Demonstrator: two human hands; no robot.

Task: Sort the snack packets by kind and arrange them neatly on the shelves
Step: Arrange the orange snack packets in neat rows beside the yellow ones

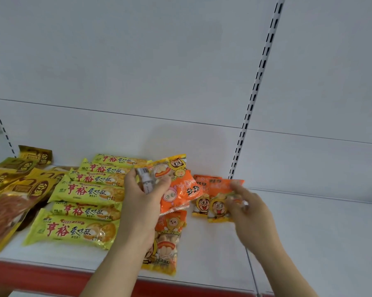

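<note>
I am sorting the orange cartoon packets: my left hand (144, 198) is gripping a small bunch (176, 189) above the shelf (309, 232), my right hand (248, 207) pinching one packet (220, 202) down beside its neighbour (201, 200). Next, I judge, squaring it up.

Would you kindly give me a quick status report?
Left hand grips several orange packets. Right hand touching orange packets on shelf. Nothing in the way.
</note>
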